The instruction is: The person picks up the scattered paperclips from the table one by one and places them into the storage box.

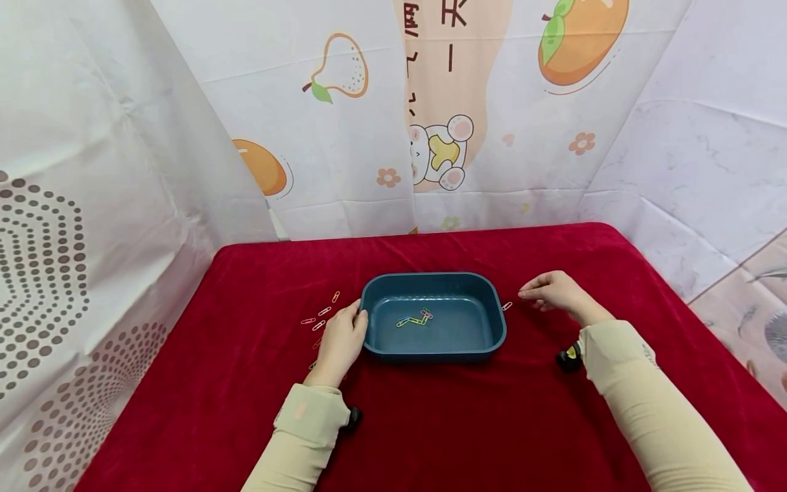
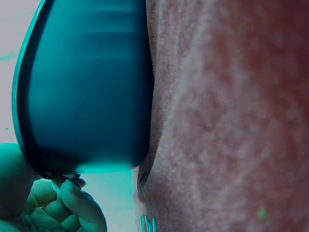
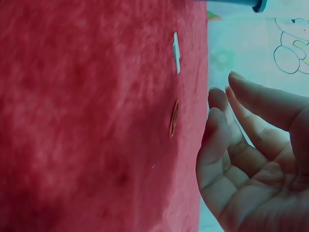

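Observation:
A dark blue rectangular tray stands on the red cloth, with several coloured paper clips lying in a line inside it. My left hand grips the tray's left wall, thumb near the rim; the left wrist view shows its fingers against the tray wall. To the right of the tray, my right hand hovers over the cloth, fingers loosely bent and nothing seen between them. Near those fingertips lies a white paper clip. In the right wrist view, a reddish paper clip rests beside the white one.
Several loose paper clips are scattered on the cloth left of the tray, some partly hidden by the left hand. The red cloth covers the table. A printed curtain hangs behind its far edge.

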The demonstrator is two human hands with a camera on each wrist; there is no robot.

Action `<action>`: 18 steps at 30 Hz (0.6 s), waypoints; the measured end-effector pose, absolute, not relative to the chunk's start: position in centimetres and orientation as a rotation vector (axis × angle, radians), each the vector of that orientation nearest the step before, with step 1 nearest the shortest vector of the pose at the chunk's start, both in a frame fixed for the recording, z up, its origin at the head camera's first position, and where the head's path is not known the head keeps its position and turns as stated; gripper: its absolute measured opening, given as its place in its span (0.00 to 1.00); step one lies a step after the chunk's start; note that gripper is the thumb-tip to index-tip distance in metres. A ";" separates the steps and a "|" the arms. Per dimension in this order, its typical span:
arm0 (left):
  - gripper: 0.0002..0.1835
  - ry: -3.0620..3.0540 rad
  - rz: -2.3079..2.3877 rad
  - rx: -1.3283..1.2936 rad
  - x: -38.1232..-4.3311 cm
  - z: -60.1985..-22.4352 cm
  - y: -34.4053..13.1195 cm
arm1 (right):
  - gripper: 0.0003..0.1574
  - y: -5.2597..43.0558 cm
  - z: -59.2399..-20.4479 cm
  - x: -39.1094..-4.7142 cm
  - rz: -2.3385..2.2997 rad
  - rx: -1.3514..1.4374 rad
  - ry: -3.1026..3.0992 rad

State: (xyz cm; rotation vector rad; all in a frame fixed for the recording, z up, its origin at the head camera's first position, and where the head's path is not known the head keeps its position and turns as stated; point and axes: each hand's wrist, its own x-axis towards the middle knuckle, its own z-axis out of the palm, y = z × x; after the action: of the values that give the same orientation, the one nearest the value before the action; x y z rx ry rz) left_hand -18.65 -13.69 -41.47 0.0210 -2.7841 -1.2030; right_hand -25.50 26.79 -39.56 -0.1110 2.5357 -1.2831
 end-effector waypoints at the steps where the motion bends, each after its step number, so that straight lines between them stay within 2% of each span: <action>1: 0.24 -2.784 -1.204 0.021 -18.7 -41.5 -13.7 | 0.24 26.9 -39.6 -25.5 -1.280 -0.107 2.538; 18: 0.24 -2.777 -1.208 0.011 -18.7 -41.5 -13.8 | 0.24 27.6 -40.6 -25.9 -1.229 -0.047 2.542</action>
State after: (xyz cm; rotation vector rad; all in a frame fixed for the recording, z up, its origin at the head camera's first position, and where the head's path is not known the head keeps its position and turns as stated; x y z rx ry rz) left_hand -18.70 -13.76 -41.54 0.0111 -2.7767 -1.2077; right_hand -25.86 27.59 -40.59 -0.0475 2.5423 -1.2290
